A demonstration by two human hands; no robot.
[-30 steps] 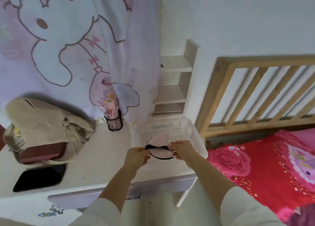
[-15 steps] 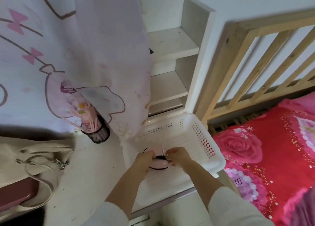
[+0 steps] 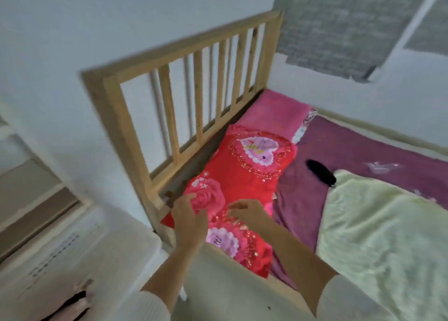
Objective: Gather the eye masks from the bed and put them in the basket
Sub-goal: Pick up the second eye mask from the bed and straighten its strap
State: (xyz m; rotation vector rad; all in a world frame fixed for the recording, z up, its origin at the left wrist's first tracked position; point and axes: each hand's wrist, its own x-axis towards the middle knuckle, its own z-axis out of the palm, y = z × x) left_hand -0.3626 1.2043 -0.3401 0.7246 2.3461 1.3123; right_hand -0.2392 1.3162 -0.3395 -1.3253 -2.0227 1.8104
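A pink eye mask with a black strap [image 3: 77,302] lies in the white perforated basket [image 3: 116,245] at the lower left. A black eye mask [image 3: 321,173] rests on the purple sheet [image 3: 363,151] of the bed, beside the pale green blanket [image 3: 378,236]. My left hand [image 3: 189,219] and my right hand [image 3: 247,210] hover over the red flowered pillow [image 3: 242,187], both empty with fingers apart. The black mask lies well to the right of my right hand.
A slatted wooden headboard [image 3: 194,83] stands behind the pillows, against the white wall. A pink pillow [image 3: 274,114] lies beyond the red one. A shelf unit [image 3: 29,182] shows at the far left. The view is blurred by motion.
Both hands let go of the pink mask, which now lies in the basket. They moved right over the red pillow, and the view swung from the desk to the bed.
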